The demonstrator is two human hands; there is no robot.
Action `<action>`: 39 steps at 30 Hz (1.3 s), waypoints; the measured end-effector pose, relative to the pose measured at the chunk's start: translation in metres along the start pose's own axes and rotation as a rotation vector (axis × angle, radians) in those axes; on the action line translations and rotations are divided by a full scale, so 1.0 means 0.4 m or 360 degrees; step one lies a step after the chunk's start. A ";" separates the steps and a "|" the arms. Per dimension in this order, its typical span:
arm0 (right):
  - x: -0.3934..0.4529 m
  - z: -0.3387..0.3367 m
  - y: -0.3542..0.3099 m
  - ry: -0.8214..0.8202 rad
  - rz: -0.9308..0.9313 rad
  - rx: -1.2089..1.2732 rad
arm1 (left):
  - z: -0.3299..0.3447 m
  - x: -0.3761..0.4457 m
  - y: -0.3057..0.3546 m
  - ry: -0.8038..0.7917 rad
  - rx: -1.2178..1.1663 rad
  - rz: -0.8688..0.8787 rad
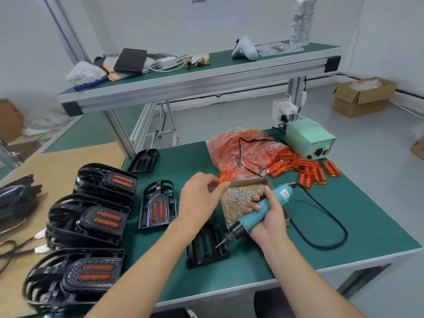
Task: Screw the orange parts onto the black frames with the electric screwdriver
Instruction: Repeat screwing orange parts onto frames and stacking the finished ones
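Note:
My right hand grips the teal electric screwdriver, its bit pointing down-left over a black frame lying near the table's front edge. My left hand pinches an orange part above the left edge of the cardboard screw box. A clear bag of orange parts lies behind the box, with loose orange parts to its right. One finished frame lies left of my left hand.
Stacks of finished frames fill the left side on cardboard. An empty black frame lies at the back. The green power supply sits back right; its black cable loops across the mat. A shelf spans overhead.

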State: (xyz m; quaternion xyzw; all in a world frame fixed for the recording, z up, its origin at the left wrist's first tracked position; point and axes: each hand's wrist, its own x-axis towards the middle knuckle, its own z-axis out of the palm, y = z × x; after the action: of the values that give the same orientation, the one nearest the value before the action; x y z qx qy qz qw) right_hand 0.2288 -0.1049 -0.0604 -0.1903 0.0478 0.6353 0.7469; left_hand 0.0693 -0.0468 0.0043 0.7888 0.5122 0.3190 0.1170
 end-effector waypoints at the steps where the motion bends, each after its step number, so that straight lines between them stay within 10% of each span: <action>1: 0.000 0.001 0.002 -0.0001 -0.0004 -0.0004 | -0.033 -0.055 -0.029 0.0067 0.0041 -0.0042; 18: 0.003 -0.007 0.002 -0.0025 0.0018 -0.0009 | 0.062 -0.402 -0.084 0.0247 0.0628 -0.0042; 39: 0.000 -0.006 0.002 -0.0050 0.0011 -0.0026 | 0.016 -0.378 -0.134 -0.0230 0.0079 0.0125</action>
State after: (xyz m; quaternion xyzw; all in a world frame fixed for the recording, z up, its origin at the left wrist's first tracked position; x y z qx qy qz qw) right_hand 0.2284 -0.1057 -0.0629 -0.1860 0.0315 0.6412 0.7438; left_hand -0.0073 -0.1554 -0.0860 0.8318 0.4790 0.2528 0.1215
